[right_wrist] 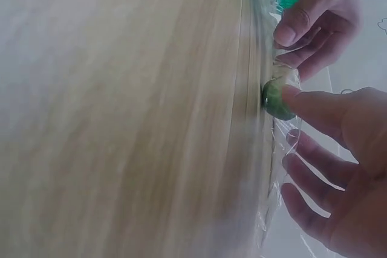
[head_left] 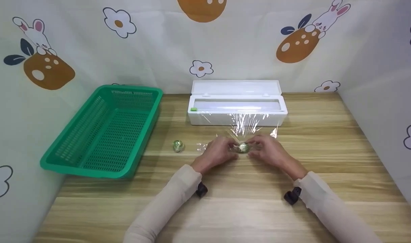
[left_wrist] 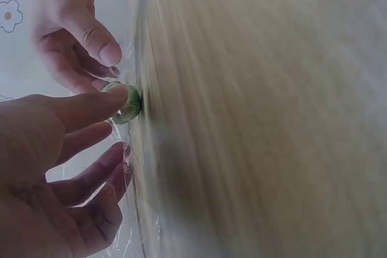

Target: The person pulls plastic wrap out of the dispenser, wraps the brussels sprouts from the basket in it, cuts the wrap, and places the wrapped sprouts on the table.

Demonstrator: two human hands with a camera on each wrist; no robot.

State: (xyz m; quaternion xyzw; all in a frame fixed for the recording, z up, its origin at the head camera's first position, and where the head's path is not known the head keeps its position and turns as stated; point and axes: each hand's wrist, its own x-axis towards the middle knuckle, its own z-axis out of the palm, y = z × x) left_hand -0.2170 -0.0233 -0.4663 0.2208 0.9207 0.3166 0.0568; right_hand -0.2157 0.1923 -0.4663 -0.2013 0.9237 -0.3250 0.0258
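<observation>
A small round green fruit (head_left: pixel 243 147) lies on the table between both hands, with clear cling film (head_left: pixel 243 125) gathered over it. My left hand (head_left: pixel 219 151) is at its left side, thumb on the fruit (left_wrist: pixel 133 106) and fingers bent at the film. From the right, my right hand (head_left: pixel 268 151) mirrors this, its thumb touching the fruit (right_wrist: pixel 276 102) and its fingertips in the film (right_wrist: pixel 283 134). Behind the hands, the film runs back to a white cling film dispenser (head_left: pixel 237 118) with its lid raised. A second green fruit (head_left: pixel 178 145), wrapped in film, sits left of the left hand.
A green plastic basket (head_left: pixel 136 165) with slotted walls stands at the left of the wooden table (head_left: pixel 246 216). A green slider (head_left: pixel 194 109) sits at the dispenser's left end. Patterned cloth (head_left: pixel 239 44) hangs behind and at both sides.
</observation>
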